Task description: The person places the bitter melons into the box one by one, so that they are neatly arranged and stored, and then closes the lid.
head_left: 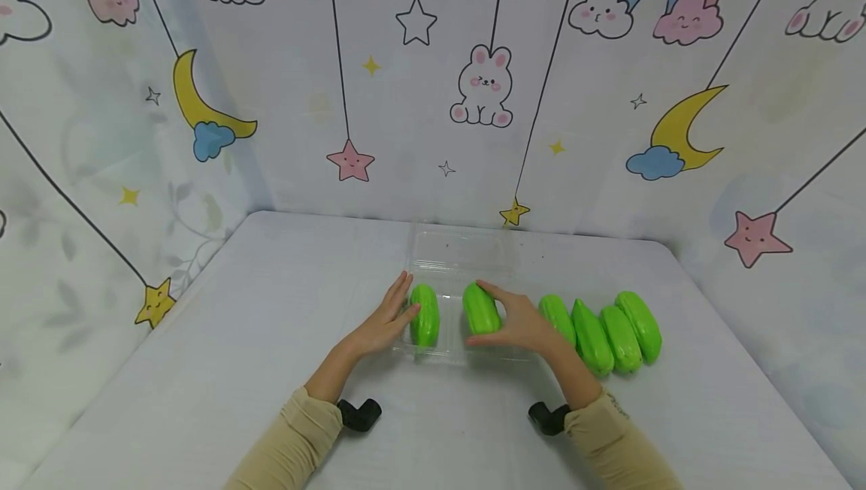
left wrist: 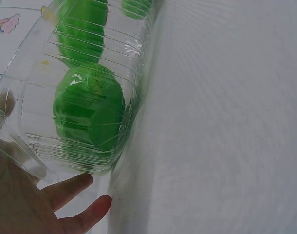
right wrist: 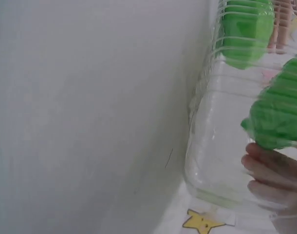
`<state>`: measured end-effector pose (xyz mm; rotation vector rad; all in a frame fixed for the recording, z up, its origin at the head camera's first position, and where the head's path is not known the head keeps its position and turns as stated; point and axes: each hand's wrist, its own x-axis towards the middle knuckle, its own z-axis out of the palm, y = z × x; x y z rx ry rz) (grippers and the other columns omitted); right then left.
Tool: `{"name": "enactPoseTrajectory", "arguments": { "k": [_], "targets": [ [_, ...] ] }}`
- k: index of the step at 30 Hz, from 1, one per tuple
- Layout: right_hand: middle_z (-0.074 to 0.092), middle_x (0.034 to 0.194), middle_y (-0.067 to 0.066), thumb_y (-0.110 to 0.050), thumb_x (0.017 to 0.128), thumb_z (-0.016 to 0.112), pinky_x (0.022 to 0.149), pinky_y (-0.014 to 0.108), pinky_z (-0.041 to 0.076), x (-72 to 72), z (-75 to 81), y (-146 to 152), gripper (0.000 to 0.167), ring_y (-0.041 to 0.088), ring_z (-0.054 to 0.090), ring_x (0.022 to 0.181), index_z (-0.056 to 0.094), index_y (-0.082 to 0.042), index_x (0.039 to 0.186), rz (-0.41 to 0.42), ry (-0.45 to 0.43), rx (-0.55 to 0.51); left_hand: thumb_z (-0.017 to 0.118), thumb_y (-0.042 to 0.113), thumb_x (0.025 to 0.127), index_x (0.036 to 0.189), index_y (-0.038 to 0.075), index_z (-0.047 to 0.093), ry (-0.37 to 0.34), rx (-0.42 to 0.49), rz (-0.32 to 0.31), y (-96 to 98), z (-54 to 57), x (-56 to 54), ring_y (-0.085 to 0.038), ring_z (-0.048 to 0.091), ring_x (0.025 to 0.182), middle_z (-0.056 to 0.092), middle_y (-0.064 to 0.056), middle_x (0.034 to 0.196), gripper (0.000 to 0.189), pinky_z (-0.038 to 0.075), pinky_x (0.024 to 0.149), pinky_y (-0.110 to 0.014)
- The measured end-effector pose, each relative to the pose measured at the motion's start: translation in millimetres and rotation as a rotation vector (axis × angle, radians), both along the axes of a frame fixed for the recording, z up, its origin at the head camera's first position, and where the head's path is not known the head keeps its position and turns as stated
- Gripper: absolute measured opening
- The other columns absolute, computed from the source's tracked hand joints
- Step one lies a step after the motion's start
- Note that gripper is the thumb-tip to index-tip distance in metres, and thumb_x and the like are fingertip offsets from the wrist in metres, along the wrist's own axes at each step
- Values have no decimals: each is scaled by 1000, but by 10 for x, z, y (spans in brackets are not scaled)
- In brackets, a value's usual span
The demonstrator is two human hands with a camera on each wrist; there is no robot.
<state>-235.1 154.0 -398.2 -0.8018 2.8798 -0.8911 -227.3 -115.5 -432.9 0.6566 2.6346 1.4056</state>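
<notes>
A clear plastic clamshell box lies on the table with its lid laid back behind it. One bright green, ridged, cucumber-like vegetable is inside at the left end. At that end my left hand rests against the box with its fingers extended, the thumb close to this vegetable. My right hand grips a second green vegetable between thumb and fingers, over the right part of the box. Through the clear wall, the right wrist view shows this held vegetable tilted, with fingertips at its end.
Several more green vegetables lie side by side on the white table, right of the box. The transparent lid reaches toward the table's back edge. A patterned cloth hangs behind.
</notes>
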Motion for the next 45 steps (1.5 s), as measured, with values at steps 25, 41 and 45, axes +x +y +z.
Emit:
{"name": "enactPoseTrajectory", "arguments": {
  "k": [25, 41, 45],
  "targets": [
    [50, 130, 9, -61, 60, 75, 86, 42, 45, -40, -131, -267, 105, 22, 53, 109, 34, -10, 142, 4, -53, 47, 35, 36, 99, 148, 11, 2, -8, 1, 6, 5, 28, 18, -31, 0, 138, -5, -13, 152, 64, 13, 105, -58],
    [59, 105, 3, -65, 64, 69, 68, 30, 45, -65, -166, -467, 104, 11, 51, 80, 32, -7, 142, 6, -74, 113, 34, 37, 99, 148, 12, 1, -12, 4, -3, 5, 14, 14, -32, -1, 138, -6, -13, 152, 64, 12, 104, -58],
    [56, 88, 0, -66, 67, 66, 61, 28, 42, -57, -172, -495, 104, 11, 48, 71, 29, -6, 143, -2, -102, 159, 34, 37, 99, 148, 11, 0, -5, 3, -3, 2, 12, 11, -32, -1, 138, -6, -14, 152, 64, 12, 104, -58]
  ]
}}
